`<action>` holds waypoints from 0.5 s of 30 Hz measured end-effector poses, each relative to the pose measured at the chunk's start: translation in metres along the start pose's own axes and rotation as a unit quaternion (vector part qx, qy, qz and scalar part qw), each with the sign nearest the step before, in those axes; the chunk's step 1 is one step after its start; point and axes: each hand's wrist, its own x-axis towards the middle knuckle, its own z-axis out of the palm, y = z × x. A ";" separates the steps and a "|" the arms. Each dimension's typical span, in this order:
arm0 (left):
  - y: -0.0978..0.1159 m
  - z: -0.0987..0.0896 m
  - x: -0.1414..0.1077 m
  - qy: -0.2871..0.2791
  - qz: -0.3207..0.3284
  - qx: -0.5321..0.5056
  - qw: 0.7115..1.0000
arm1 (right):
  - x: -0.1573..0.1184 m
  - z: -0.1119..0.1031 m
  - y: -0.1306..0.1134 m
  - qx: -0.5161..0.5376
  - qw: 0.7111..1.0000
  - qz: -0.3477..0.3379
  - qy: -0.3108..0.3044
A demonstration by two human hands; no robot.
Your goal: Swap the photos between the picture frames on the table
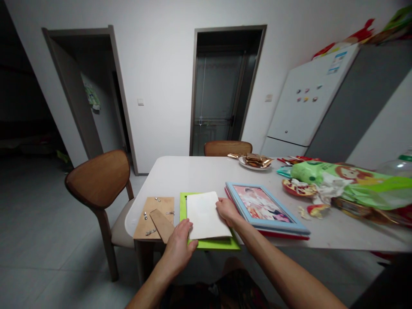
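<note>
A white sheet (207, 216) lies over a lime-green frame (212, 244) at the table's near edge, slightly askew. My left hand (180, 241) is at the sheet's lower left corner, fingers bent against its edge and the thumb near the green border. On the sheet's right edge, my right hand (227, 210) grips with fingers curled and pressed together; its thumb is hidden. Left of the frame is a brown backing board (144, 225) with metal clips and a stand leg (162, 225). A blue picture frame (264, 204) rests on a red one to the right.
The white table (180, 169) bears a plate of gold-wrapped packets (255, 161) at the back. Towards the right are an opened pomegranate (299, 188), crumpled tissue and a green bag (363, 184). Wooden chairs stand at the left (99, 178) and behind the table (228, 148).
</note>
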 end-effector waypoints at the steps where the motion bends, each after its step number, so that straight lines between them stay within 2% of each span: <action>1: 0.000 0.000 0.000 0.001 -0.001 0.000 1.000 | 0.000 0.001 0.000 -0.009 1.000 0.000 0.000; 9: 0.001 -0.001 0.000 -0.012 0.013 0.017 1.000 | 0.002 0.006 -0.004 -0.109 0.994 -0.023 0.003; 15: 0.006 -0.004 0.001 -0.041 0.019 0.036 0.998 | -0.005 0.002 -0.011 -0.219 0.974 -0.049 -0.004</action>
